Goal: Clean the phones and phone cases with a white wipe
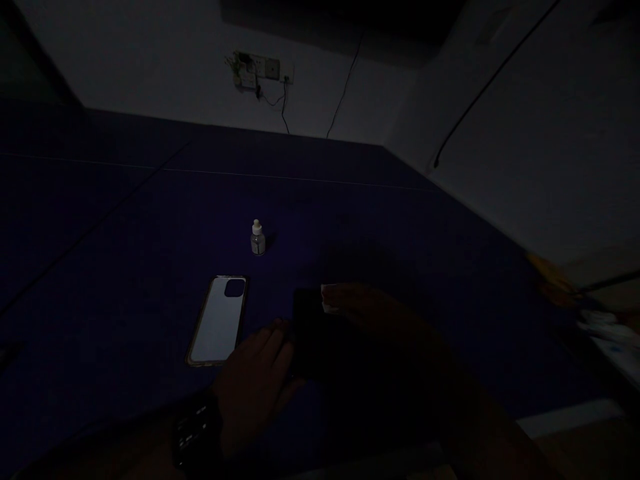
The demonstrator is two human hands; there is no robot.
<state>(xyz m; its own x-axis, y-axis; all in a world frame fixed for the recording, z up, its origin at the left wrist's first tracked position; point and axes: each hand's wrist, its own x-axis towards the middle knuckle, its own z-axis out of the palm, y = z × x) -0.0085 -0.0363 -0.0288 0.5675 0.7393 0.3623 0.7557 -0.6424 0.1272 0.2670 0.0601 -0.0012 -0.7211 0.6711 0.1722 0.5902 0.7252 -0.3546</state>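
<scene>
A dark, flat phone (310, 333) lies on the blue surface, its lower and right parts lost in shadow. My left hand (260, 367), with a watch on the wrist, is closed at the phone's left edge, fingers along the side and thumb near the bottom. Over the phone's upper right, my right hand (357, 303) presses a small white wipe (329, 299) under its fingertips. To the left is a phone case (219, 322) with a pale back and a camera cutout. Behind them stands a small clear bottle (257, 241) with a white cap, upright.
The room is very dim. The blue surface (150, 220) stretches to a wall with sockets (273, 69), plugs and hanging cords. A dark cable (493, 83) hangs down the right wall. Several blurred items, among them a whitish bundle (607, 327), lie at the far right.
</scene>
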